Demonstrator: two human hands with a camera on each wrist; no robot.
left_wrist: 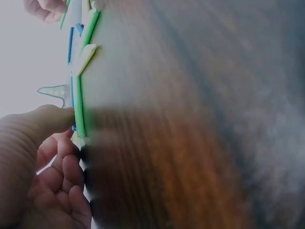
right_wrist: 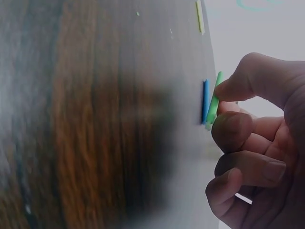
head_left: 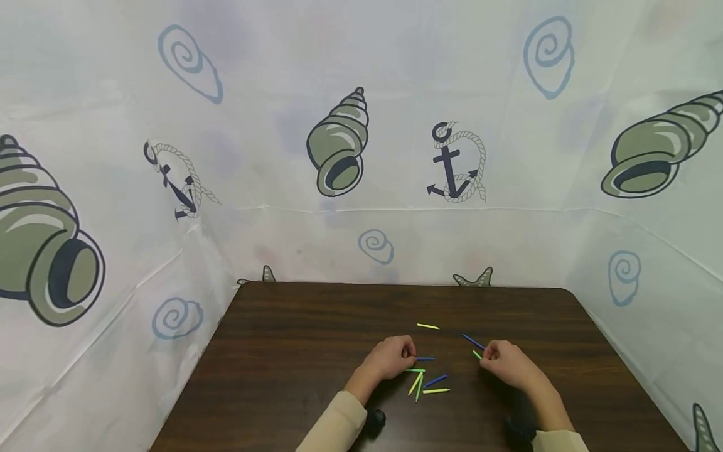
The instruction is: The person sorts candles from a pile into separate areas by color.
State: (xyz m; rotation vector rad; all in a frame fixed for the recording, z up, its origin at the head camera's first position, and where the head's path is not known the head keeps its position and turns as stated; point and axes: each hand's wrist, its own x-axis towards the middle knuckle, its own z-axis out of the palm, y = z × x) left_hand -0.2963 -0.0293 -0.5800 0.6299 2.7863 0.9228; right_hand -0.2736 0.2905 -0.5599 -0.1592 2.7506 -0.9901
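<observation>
Head view: soft, even light, apparently overhead; pale backdrop (head_left: 407, 63) bright, surface (head_left: 271, 351) dark, faint sheen low in frame. Soft shadows under right hand (head_left: 508, 364) and left hand (head_left: 390, 358). Left wrist view: backdrop blown nearly white, milky glare over surface, grain smeared. Right wrist view: similar haze, dark blurred shadow patch, surface out of focus.

Back & both sides are hung w/ white sheeting (head_left: 260, 125), prob. fabric, creased at the L corner. Grey-green shells (head_left: 339, 139), navy anchors (head_left: 449, 169), lt-blue spirals (head_left: 548, 55) & starfish (head_left: 477, 279) are printed on it. A dk-brown wood-grain surface (head_left: 282, 351) is set in front; pale glare (left_wrist: 281, 138) is cast on it in the L wrist view.
</observation>
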